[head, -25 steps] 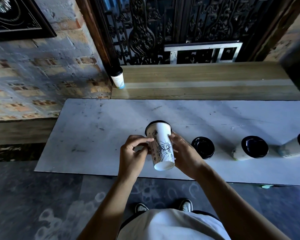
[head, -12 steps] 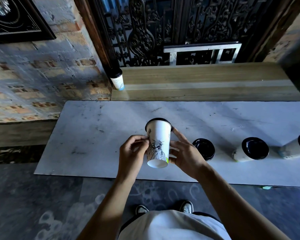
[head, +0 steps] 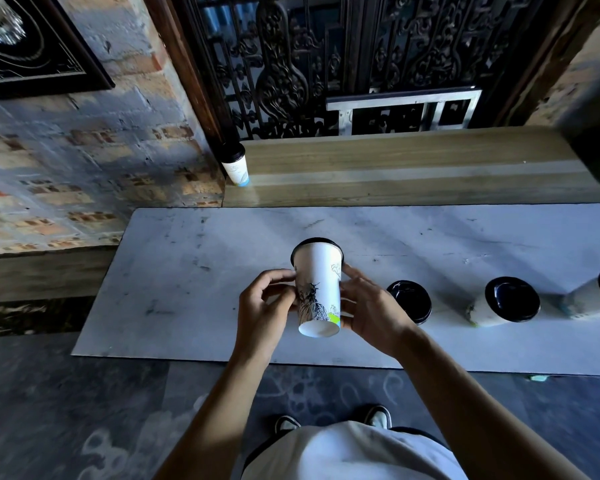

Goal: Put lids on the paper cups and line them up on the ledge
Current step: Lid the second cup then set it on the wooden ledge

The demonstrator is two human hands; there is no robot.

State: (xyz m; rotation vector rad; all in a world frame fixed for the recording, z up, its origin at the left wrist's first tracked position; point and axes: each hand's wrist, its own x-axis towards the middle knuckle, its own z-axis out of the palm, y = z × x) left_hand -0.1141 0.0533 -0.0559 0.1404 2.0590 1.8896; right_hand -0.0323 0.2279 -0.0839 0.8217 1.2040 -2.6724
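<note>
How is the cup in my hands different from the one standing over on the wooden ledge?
The held cup is off the surface, tilted with its base toward the camera, between the left hand and right hand; the ledge cup stands upright, untouched, at the left end of the wooden ledge. The held cup shows a dark sketch print; the ledge cup's print is faint. Both are white paper cups with black lids.

Matt paper cup, glossy black plastic lid, scuffed marble slab, grained wooden ledge.
</note>
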